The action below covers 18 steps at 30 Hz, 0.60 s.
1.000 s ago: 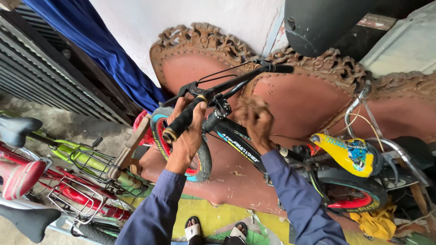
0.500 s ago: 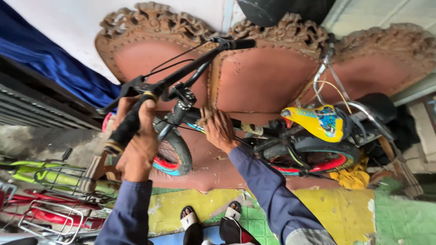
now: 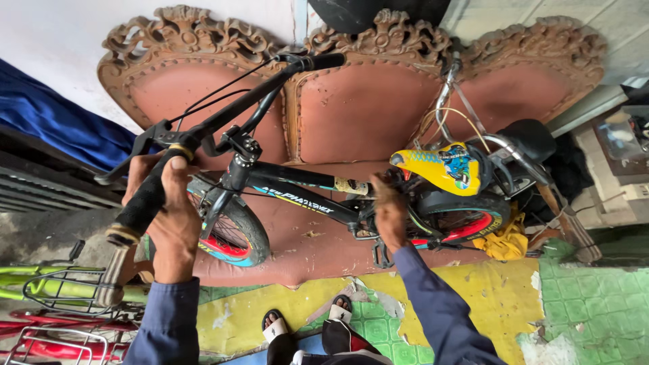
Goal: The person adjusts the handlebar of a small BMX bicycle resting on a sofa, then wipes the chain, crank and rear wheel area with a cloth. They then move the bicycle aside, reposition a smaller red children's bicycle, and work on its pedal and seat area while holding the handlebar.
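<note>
Head view looks down on a small black bicycle [image 3: 297,192] lying across the seat of a worn, reddish-brown carved sofa [image 3: 351,108], its front wheel [image 3: 233,236] near the seat's front edge and its rear wheel [image 3: 460,223] further right. A yellow saddle [image 3: 439,165] with a cartoon print sits above the rear wheel. The sofa stands against a pale wall, on a floor of chipped yellow paint [image 3: 487,297] and green tiles [image 3: 595,304]. A blue cloth [image 3: 54,128] hangs at left, and beneath it lie a green bicycle [image 3: 40,287] and a red one [image 3: 47,338] with wire baskets. Another bicycle's chrome handlebar [image 3: 449,88] leans on the sofa back at right.

The left hand [image 3: 172,223] is curled fully around the black foam handlebar grip [image 3: 145,199], thumb over the top, next to the brake lever [image 3: 145,145]. The right hand [image 3: 391,213] is on the frame just ahead of the saddle, fingers bent down around the tube near the cranks; how tightly they close cannot be told. Sandalled feet [image 3: 304,331] stand at the sofa's front edge.
</note>
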Available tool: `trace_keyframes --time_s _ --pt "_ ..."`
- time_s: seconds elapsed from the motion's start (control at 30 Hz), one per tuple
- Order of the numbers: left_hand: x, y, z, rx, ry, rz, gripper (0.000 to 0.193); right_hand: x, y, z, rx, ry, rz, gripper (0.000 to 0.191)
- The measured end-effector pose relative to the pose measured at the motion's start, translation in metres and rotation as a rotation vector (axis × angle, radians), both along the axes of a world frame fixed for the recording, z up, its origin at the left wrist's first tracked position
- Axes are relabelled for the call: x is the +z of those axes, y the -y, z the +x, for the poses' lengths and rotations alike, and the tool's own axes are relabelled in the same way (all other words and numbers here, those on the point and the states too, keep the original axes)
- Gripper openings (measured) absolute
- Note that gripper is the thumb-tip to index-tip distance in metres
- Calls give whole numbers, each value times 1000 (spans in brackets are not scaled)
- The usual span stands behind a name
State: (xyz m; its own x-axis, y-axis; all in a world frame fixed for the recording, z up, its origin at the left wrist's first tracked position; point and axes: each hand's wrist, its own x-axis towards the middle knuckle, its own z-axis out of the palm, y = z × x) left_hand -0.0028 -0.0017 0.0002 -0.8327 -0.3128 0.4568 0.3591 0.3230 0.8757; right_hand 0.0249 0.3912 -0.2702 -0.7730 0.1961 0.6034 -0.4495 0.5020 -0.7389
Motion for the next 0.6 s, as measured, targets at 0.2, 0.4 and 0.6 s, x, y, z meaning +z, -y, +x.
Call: trace_keyframes --time_s 0.2,0.4,0.6 --pt "-7 -5 -4 -40 -85 78 44 -21 -54 -1 -448 71 -811 12" --pt "-7 -6 -4 -76 -69 75 40 -15 -37 -49 -819 -50 502 23" --pt "-6 -5 -5 -28 -55 48 37 -28 -39 1 -452 230 -113 29"
